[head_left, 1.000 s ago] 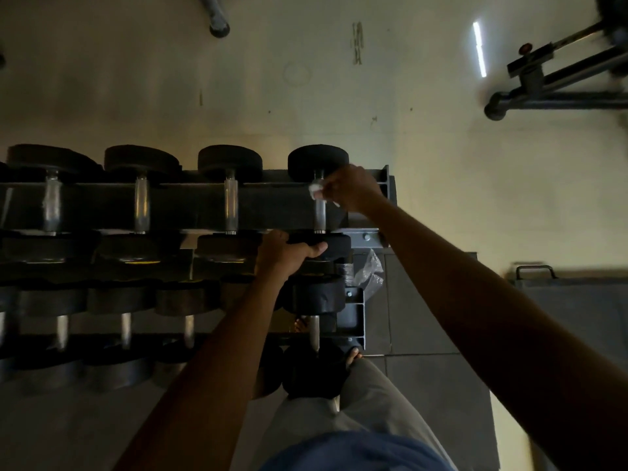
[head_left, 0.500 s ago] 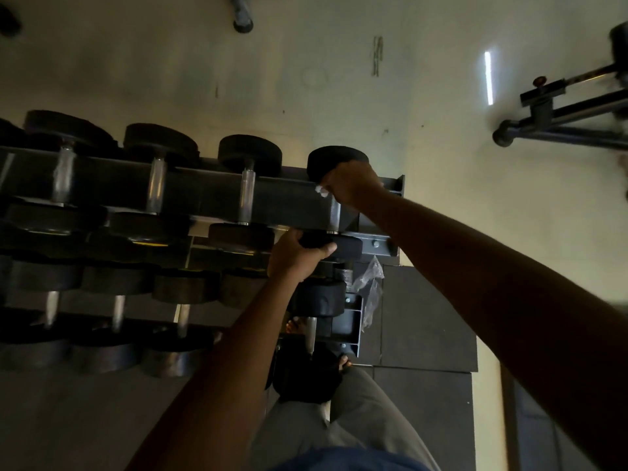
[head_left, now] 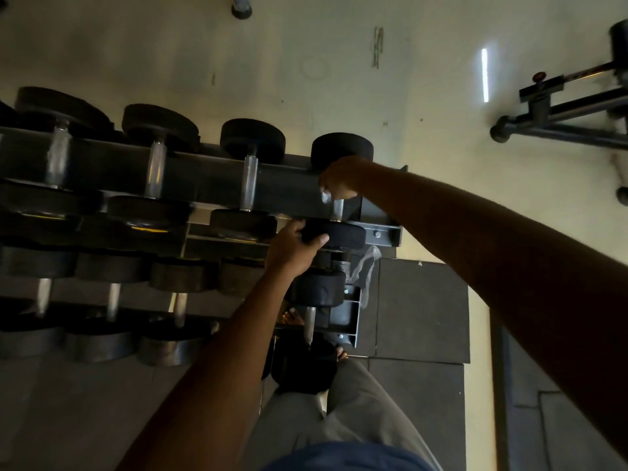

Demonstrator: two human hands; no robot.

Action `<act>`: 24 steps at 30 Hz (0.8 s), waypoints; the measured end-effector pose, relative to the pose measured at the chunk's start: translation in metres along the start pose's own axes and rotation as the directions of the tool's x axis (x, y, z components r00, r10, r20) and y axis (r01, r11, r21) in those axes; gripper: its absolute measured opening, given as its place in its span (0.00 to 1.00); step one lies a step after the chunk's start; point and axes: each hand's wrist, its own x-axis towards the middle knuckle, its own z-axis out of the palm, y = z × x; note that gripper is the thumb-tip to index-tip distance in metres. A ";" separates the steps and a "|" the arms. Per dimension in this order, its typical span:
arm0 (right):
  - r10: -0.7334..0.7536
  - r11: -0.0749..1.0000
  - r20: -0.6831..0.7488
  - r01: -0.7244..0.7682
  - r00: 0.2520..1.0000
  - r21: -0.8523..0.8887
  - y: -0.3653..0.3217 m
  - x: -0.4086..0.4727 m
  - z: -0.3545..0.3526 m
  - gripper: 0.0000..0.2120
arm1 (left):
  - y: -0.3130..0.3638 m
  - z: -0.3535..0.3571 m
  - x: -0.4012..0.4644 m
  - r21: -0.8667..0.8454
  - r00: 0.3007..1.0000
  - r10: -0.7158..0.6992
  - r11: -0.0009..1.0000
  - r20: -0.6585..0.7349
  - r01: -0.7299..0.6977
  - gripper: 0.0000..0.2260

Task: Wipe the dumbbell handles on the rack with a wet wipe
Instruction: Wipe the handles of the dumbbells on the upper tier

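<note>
Nearest: person's trouser leg (head_left: pixel 343 413), then the lower rows of the rack (head_left: pixel 384 229) w/ more dumbbells.

Left hand (head_left: pixel 292 248) sits nearer the body than the right. It grips the near black head (head_left: pixel 339 234) of the end dumbbell on the top row: thumb on the head's face, fingers curled over its left edge, prob. steadying it.

Just past that head comes the handle (head_left: pixel 338 209). A short metal bar, pale and shiny, long axis running straight away from the body, near head to far head (head_left: pixel 341 149). So a wipe stroke goes along that line, to & fro, or twists round the bar.

Right hand (head_left: pixel 339 178) is further out, on the far half of the handle, right up by the far head. Fingers curled down round the bar w/ the wet wipe (head_left: pixel 326 197), a small pale scrap poking out below the fingers. The near part of the handle shows bare under the hand; looks like the bit left to wipe.

To the left, three more top-row dumbbells lie parallel; next handle over (head_left: pixel 248 181) is metal too, well apart from both hands. Beyond: pale floor.
</note>
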 end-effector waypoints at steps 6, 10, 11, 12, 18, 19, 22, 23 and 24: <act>-0.040 0.998 0.108 0.034 0.993 0.053 -0.006 0.002 0.000 0.22 | -0.004 -0.003 0.005 0.020 1.000 0.003 1.000 0.020 -0.004 0.30; -0.075 0.989 0.132 0.056 0.988 0.140 -0.008 0.002 0.001 0.19 | -0.004 -0.004 0.007 0.018 1.000 0.005 1.000 0.026 -0.005 0.30; -0.081 0.987 0.135 0.060 0.987 0.148 -0.010 0.001 0.001 0.18 | -0.005 -0.004 0.007 0.016 1.000 0.005 1.000 0.024 -0.006 0.30; -0.082 0.986 0.139 0.061 0.987 0.152 -0.010 0.000 0.002 0.18 | -0.006 -0.004 0.008 0.012 1.000 0.009 1.000 0.020 -0.009 0.29; -0.048 0.973 0.162 0.009 0.986 0.232 -0.020 -0.007 0.014 0.15 | -0.017 0.000 0.010 -0.044 1.000 0.026 0.999 0.012 -0.026 0.29; -0.039 0.966 0.150 -0.001 0.988 0.259 -0.020 -0.009 0.016 0.16 | -0.021 0.000 0.011 -0.060 0.999 0.028 0.998 0.019 -0.026 0.30; -0.019 0.935 0.087 -0.013 0.996 0.355 -0.019 -0.019 0.021 0.18 | -0.030 0.001 0.007 -0.104 0.999 0.051 0.993 0.018 -0.049 0.24; -0.012 0.927 0.062 -0.012 0.998 0.375 -0.020 -0.023 0.022 0.18 | -0.031 0.000 0.006 -0.116 0.998 0.059 0.992 0.009 -0.058 0.18; -0.011 0.917 0.031 -0.003 0.999 0.399 -0.021 -0.027 0.023 0.18 | -0.031 -0.002 0.004 -0.122 0.998 0.066 0.990 0.001 -0.065 0.12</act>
